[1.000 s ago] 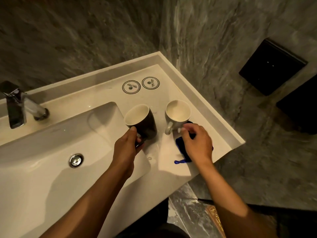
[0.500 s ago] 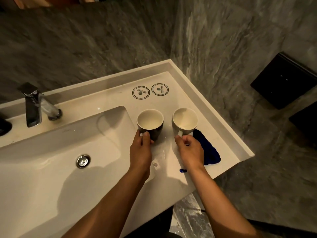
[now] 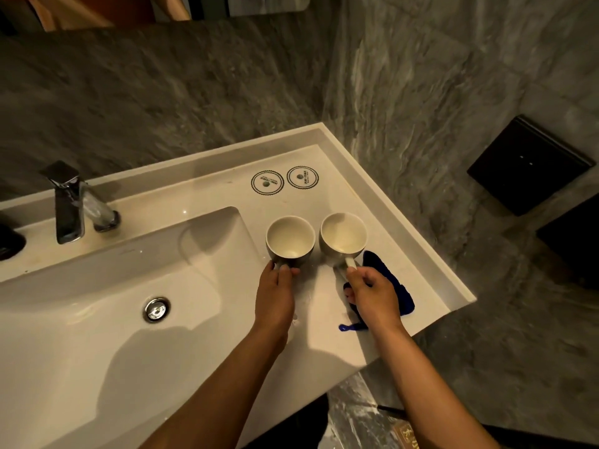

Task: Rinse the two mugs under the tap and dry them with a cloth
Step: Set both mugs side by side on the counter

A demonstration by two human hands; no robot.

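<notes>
Two mugs stand side by side, upright, on the white counter (image 3: pixel 324 202) right of the basin. The dark mug (image 3: pixel 290 241) is on the left, and my left hand (image 3: pixel 275 296) grips its near side at the handle. The white mug (image 3: pixel 343 238) is on the right, with my right hand (image 3: pixel 376 296) pinching its handle. A blue cloth (image 3: pixel 389 280) lies on the counter under and beside my right hand, partly hidden by it. The chrome tap (image 3: pixel 69 202) stands at the back left; no water runs.
The white basin (image 3: pixel 97 286) with its metal drain (image 3: pixel 156 309) fills the left. Two round printed coasters (image 3: pixel 285 179) lie behind the mugs. Grey stone walls close in behind and right. A dark object (image 3: pixel 9 244) sits at the far left edge.
The dark mug went from tilted in my left hand to standing on the counter. My right hand moved from the cloth to the white mug's handle. The view shifted so the sink sits lower.
</notes>
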